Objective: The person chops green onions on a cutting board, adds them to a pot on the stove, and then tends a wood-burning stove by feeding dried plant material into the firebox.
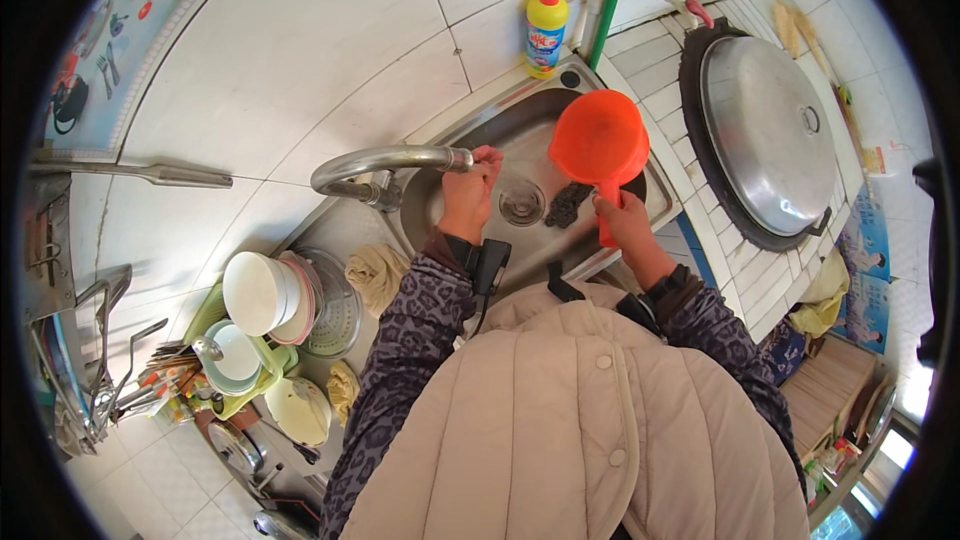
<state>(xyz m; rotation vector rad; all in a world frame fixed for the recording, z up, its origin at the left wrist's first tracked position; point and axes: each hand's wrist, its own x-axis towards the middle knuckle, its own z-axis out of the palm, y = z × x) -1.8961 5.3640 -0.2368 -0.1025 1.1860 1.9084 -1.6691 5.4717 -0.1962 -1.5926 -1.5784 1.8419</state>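
Note:
My right hand (628, 229) grips the handle of a red plastic water ladle (602, 136), held over the right side of a stainless steel sink (517, 116). Beneath the faucet's outlet is my left hand (469, 195), its fingers by the tip of the curved metal faucet (390, 159); whether they touch it or hold anything I cannot tell. A dark scouring pad (568, 204) lies on the sink floor, right of the drain strainer (521, 202). The ladle looks empty inside, and its bowl covers part of the sink's right rim.
A yellow detergent bottle (546, 34) stands behind the sink. To the right, a large lidded wok (772, 135) sits on a tiled stove. On the left counter are stacked bowls (255, 292), a metal colander (330, 307), a beige cloth (375, 277) and a green dish rack (279, 360).

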